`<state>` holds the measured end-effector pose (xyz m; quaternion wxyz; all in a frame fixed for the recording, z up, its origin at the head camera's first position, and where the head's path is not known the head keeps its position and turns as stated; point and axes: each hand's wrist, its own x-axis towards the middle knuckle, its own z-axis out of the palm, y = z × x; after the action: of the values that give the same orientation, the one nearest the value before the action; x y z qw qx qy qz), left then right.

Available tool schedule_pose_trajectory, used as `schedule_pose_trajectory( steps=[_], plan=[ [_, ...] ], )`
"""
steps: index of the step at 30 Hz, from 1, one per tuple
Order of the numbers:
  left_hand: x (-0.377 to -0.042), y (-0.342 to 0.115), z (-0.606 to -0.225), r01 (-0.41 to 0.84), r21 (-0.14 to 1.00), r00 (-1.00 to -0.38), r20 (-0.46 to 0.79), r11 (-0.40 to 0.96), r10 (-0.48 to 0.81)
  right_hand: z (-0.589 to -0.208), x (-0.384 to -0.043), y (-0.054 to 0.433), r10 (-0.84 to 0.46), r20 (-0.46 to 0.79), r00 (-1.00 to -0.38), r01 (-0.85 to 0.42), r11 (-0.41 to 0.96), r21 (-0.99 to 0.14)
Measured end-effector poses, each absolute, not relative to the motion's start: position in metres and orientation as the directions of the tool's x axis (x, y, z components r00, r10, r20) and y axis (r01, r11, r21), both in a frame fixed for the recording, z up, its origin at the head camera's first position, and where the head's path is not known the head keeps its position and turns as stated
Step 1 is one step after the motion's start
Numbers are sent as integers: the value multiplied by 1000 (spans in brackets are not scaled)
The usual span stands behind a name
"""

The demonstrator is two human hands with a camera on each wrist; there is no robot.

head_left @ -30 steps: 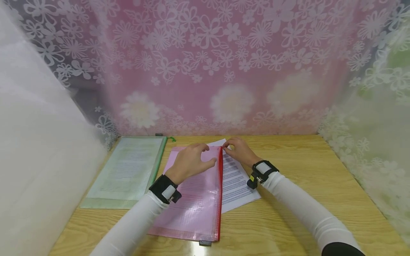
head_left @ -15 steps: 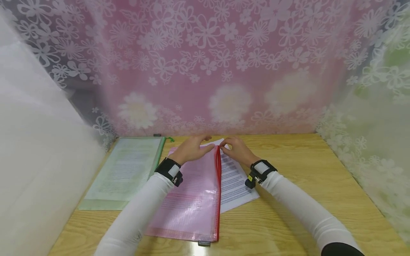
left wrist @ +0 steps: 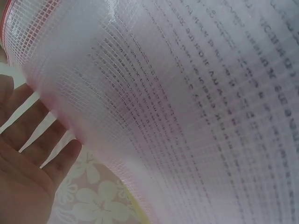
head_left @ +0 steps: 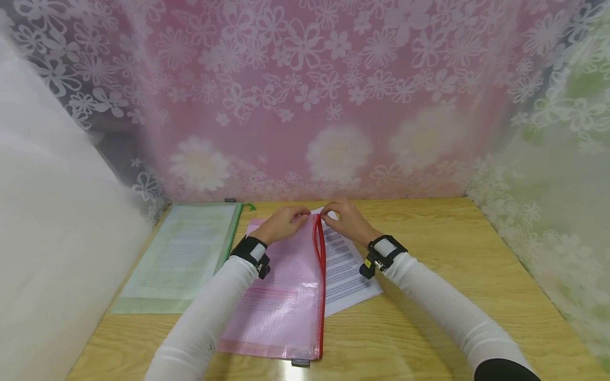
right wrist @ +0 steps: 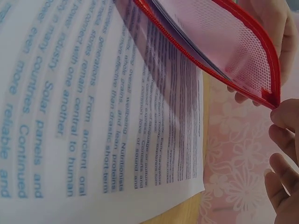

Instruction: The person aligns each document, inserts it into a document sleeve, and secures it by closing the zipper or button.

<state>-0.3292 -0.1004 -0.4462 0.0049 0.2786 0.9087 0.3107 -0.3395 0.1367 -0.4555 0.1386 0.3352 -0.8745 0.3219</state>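
Note:
A pink mesh zip folder point(head_left: 281, 307) with a red zipper point(head_left: 321, 296) lies in the middle of the table, printed sheets showing through it. Its zipped side gapes at the far end; in the right wrist view, paper edges show inside the open mouth point(right wrist: 233, 42). My left hand point(head_left: 281, 224) holds the folder's far edge near the zipper, fingers point(left wrist: 37, 126) spread along that edge in the left wrist view. With thumb and forefinger my right hand point(head_left: 350, 222) pinches the far corner at the zipper's end. Loose printed paper point(head_left: 350, 283) lies partly under the folder's right side.
A green mesh zip folder point(head_left: 176, 254) holding printed paper lies at the left, its green cord point(head_left: 250, 207) at the far corner. Floral curtains point(head_left: 305, 132) close off the back and right of the wooden table point(head_left: 457, 275); a white sheet point(head_left: 62, 222) hangs left.
My left hand has moved from above the folder to its far edge and taken hold there. The zipper mouth gapes wider at the far end. My right hand keeps its pinch.

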Motion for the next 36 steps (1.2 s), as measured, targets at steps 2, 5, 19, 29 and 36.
schedule_pose_trajectory(
  steps=[2,5,19,29,36],
  plan=[
    [-330,-101,-447,505,569,-844,169,649,509,-454,-340,136,-499,457,-737,-676,565,-474],
    [-330,-103,-448,490,594,-847,151,638,510,-454,-341,136,-502,452,-737,-675,567,-471],
    [-317,-96,-450,451,503,-877,97,737,471,-456,-343,132,-488,451,-747,-664,585,-467],
    [-317,-94,-445,430,512,-887,85,743,455,-459,-342,131,-501,471,-726,-687,557,-466],
    [-319,-97,-442,427,503,-890,87,751,447,-448,-338,143,-538,376,-754,-655,574,-492]
  ],
)
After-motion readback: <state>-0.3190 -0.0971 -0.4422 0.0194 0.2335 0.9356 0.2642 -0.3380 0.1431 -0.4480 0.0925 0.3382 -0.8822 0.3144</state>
